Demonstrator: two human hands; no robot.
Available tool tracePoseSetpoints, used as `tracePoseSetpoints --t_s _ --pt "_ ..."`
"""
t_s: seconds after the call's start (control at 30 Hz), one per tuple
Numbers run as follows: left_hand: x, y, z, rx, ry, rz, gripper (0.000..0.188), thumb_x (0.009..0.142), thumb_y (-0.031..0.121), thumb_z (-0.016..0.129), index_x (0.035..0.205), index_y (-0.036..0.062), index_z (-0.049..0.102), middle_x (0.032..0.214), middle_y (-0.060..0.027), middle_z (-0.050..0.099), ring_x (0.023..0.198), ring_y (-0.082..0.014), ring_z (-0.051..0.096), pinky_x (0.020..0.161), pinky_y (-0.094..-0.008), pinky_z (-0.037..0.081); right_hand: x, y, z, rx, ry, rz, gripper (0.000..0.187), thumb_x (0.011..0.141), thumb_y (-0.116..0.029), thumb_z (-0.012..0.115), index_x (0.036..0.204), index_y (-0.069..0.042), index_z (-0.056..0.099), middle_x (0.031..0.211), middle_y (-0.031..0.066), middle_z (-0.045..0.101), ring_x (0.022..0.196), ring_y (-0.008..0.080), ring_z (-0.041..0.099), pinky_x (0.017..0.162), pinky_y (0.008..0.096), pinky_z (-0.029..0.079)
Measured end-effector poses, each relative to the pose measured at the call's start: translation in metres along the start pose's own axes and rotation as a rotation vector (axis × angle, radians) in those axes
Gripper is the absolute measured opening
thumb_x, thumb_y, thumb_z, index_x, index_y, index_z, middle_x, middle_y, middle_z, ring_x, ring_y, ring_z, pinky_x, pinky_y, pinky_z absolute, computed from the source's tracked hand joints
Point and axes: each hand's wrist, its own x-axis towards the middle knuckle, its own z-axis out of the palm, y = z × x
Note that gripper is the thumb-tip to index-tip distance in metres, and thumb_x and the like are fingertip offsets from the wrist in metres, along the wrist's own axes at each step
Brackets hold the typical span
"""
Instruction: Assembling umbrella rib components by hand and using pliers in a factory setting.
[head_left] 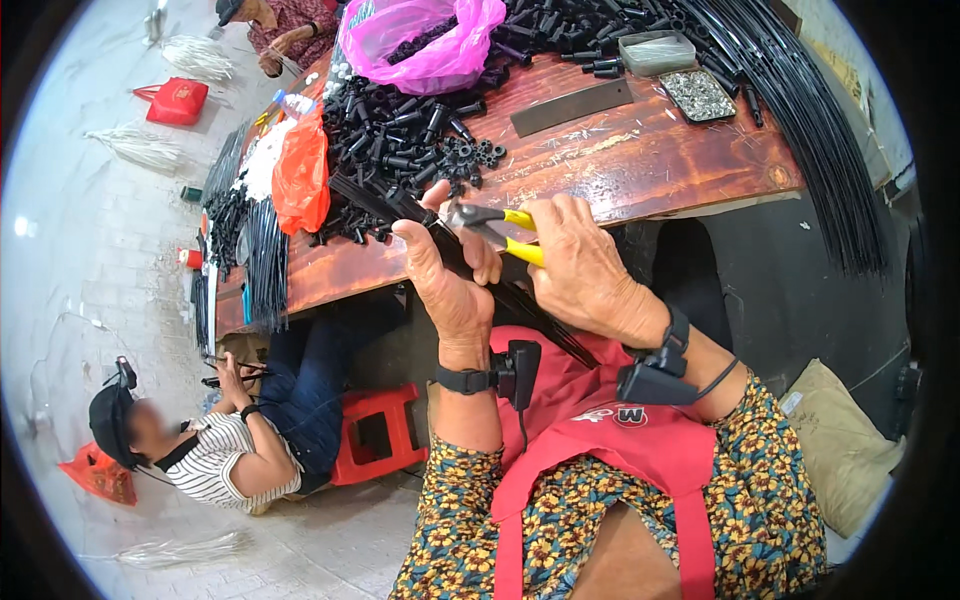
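My left hand (452, 285) is wrapped round a bundle of thin black rods (540, 322), its thumb raised along one side. The bundle runs slantwise from the table edge down toward my apron. In my right hand (585, 262) is a pair of cutting pliers (526, 252) with yellow handles. Their metal jaws lie right beside the fingers of my left hand, over the upper part of the bundle. Whether the jaws touch a rod I cannot tell.
Black plastic fittings (400, 140) are heaped on the wooden table (640, 170), beside a pink bag (440, 65) and an orange bag (302, 175). A flat metal bar (572, 107), a tray of small metal parts (698, 96) and long black rods (820, 130) lie rightward. A co-worker (250, 460) sits left.
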Motion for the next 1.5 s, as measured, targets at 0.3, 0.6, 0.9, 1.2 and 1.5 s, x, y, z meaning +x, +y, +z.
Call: tracePoseSetpoints --t_s 0.3,0.6,0.9,1.2,1.5 --pt "-0.005 -0.006 0.005 -0.047 -0.086 -0.002 0.069 0.091 0.065 0.044 0.116 0.0010 0.056 0.061 -0.0031 0.051 0.053 -0.0103 0.044 0.046 -0.0220 0.034 0.030 -0.011 -0.009 0.842 -0.124 0.064 0.041 0.077 -0.007 0.076 0.111 -0.001 0.054 0.072 0.0034 0.059 0.060 0.0095 0.060 0.055 0.0249 0.050" --pt "-0.009 -0.004 0.007 -0.038 -0.087 -0.114 0.078 0.086 0.074 0.040 0.117 0.0040 0.053 0.056 -0.0011 0.043 0.040 -0.0112 0.037 0.037 -0.0243 0.030 0.046 -0.010 -0.018 1.077 -0.275 0.137 0.035 0.074 -0.010 0.078 0.102 0.000 0.060 0.071 0.0047 0.063 0.055 0.0099 0.062 0.051 0.0227 0.052" --pt "-0.006 -0.006 -0.001 -0.127 -0.164 -0.178 0.078 0.085 0.075 0.041 0.121 0.0065 0.050 0.055 -0.0023 0.043 0.039 -0.0121 0.037 0.036 -0.0246 0.030 0.057 0.006 -0.007 1.039 -0.302 0.044 0.035 0.072 -0.011 0.082 0.099 0.000 0.062 0.080 0.0009 0.060 0.074 0.0070 0.058 0.068 0.0232 0.049" --pt "-0.007 -0.004 0.005 -0.082 -0.316 -0.111 0.072 0.087 0.068 0.048 0.127 0.0082 0.047 0.054 -0.0063 0.049 0.037 -0.0142 0.039 0.035 -0.0270 0.034 0.067 0.008 -0.020 1.108 -0.480 0.143 0.048 0.062 -0.022 0.089 0.098 -0.002 0.064 0.078 -0.0022 0.055 0.073 0.0075 0.052 0.066 0.0231 0.043" --pt "-0.007 -0.003 -0.003 -0.112 -0.268 -0.039 0.068 0.095 0.055 0.043 0.139 0.0041 0.039 0.053 -0.0029 0.043 0.039 -0.0104 0.033 0.038 -0.0251 0.027 0.045 0.033 -0.044 0.293 -0.296 -0.133 0.027 0.077 -0.014 0.069 0.095 0.002 0.056 0.083 0.0156 0.062 0.077 0.0305 0.061 0.064 0.0392 0.050"
